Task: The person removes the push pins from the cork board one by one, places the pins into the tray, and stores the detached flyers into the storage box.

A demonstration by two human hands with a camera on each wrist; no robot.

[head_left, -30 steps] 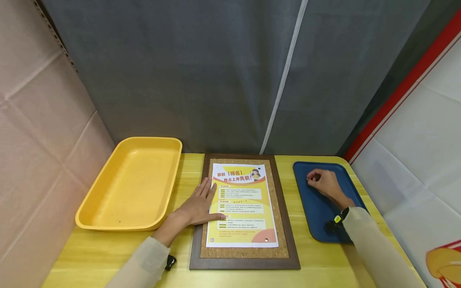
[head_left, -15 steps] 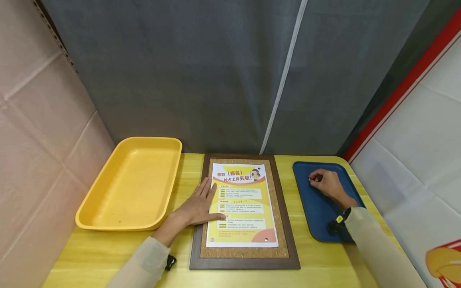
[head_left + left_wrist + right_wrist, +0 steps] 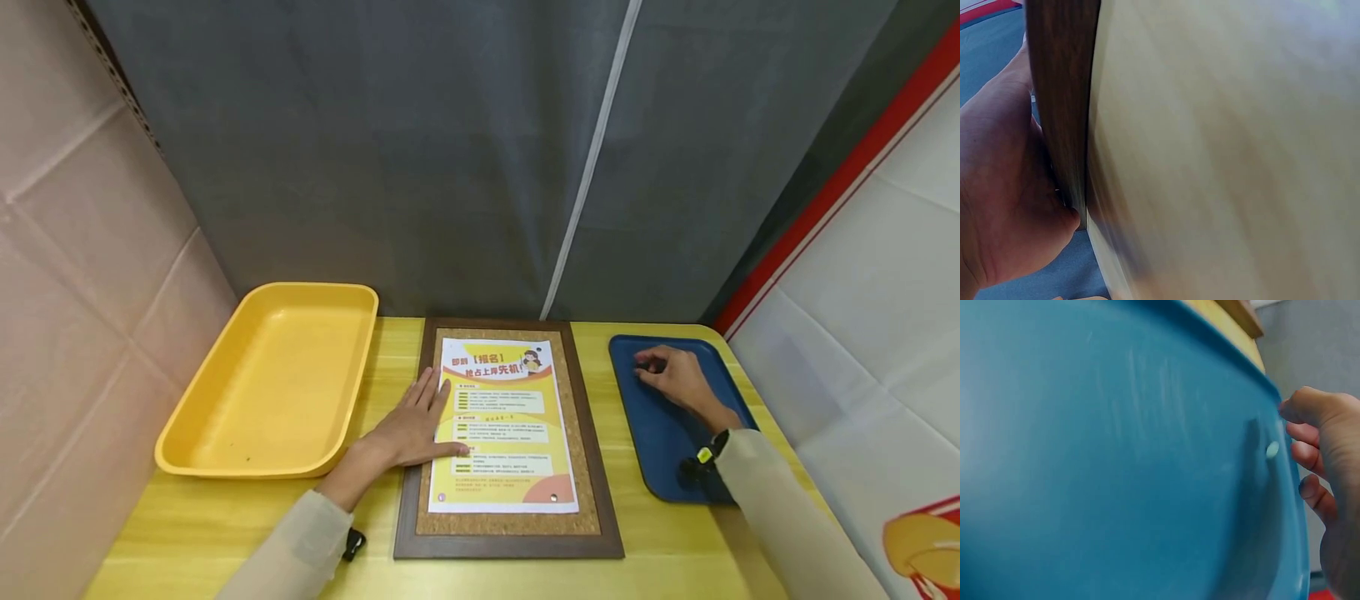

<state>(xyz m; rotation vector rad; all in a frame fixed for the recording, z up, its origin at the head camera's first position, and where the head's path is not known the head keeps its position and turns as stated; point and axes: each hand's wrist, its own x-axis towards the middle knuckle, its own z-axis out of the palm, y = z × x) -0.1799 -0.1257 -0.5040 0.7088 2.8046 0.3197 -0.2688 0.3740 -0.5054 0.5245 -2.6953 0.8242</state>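
A yellow and white printed poster lies on a cork board with a dark wooden frame. Small round thumbtack heads show at its top right and both lower corners. My left hand rests flat with fingers spread across the board's left edge, fingertips and thumb on the poster; in the left wrist view the hand lies against the frame. Over the blue tray is my right hand, fingers bent, thumb close to the index finger. Whether it pinches anything is hidden. A small pale round piece appears on the tray near the fingers.
A deep yellow tray stands left of the board on the yellow wood-grain table. A dark grey curtain hangs along the back. Light fabric walls close off both sides.
The right hand has shifted slightly over the blue tray, and its thumb and index finger look a little further apart. The left hand has stayed in place on the board.
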